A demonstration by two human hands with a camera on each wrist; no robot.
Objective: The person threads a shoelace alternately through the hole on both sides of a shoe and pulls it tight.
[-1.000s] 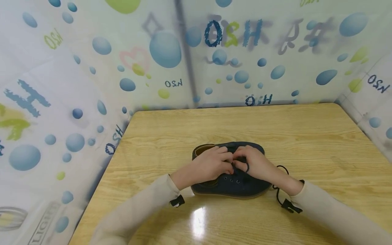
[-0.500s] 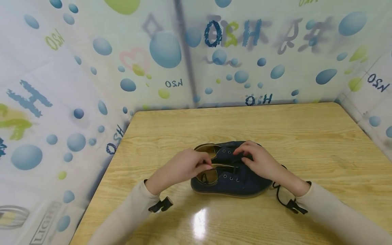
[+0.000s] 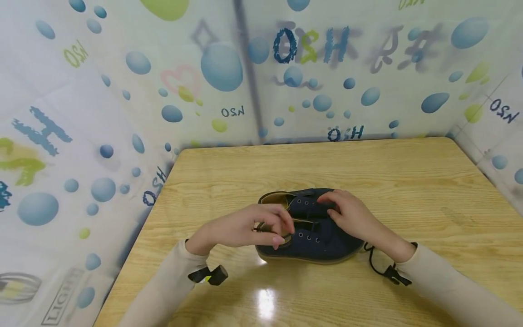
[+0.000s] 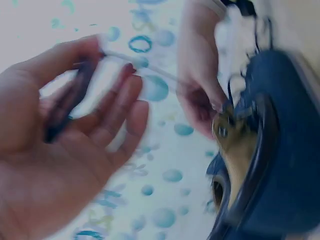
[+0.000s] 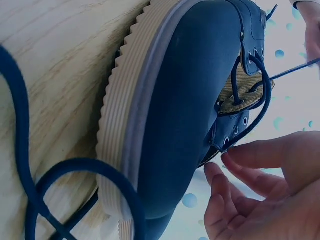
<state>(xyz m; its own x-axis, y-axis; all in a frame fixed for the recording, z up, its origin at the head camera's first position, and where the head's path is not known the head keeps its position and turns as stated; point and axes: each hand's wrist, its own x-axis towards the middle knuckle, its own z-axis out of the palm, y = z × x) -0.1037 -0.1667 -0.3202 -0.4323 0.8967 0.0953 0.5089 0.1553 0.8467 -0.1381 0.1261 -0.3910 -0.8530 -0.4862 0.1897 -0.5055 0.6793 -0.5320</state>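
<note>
Two navy low lace-up shoes lie side by side: the near shoe (image 3: 335,243) and the far shoe (image 3: 303,210), heels left, both with tan lining. My left hand (image 3: 255,225) is raised over their heel openings and pinches a dark shoelace (image 4: 142,65), which runs taut toward the eyelets. Blur hides the lace's exact course in my palm. My right hand (image 3: 353,215) reaches over the toes from the right. In the right wrist view, its thumb and fingertips pinch at the edge of the eyelet flap (image 5: 234,131), where a lace loop (image 5: 266,95) comes down.
A loose dark lace (image 3: 371,260) curls on the wooden table (image 3: 220,175) beyond the toes, below my right wrist. Small dark wrist devices (image 3: 216,275) sit at both cuffs. A bubble-patterned sheet (image 3: 261,100) hangs along the table's back and left sides.
From over the middle of the shoes, my left hand has moved left toward the heels, then turned with its fingers spread more. My right hand has shifted slightly right, staying at the shoes.
</note>
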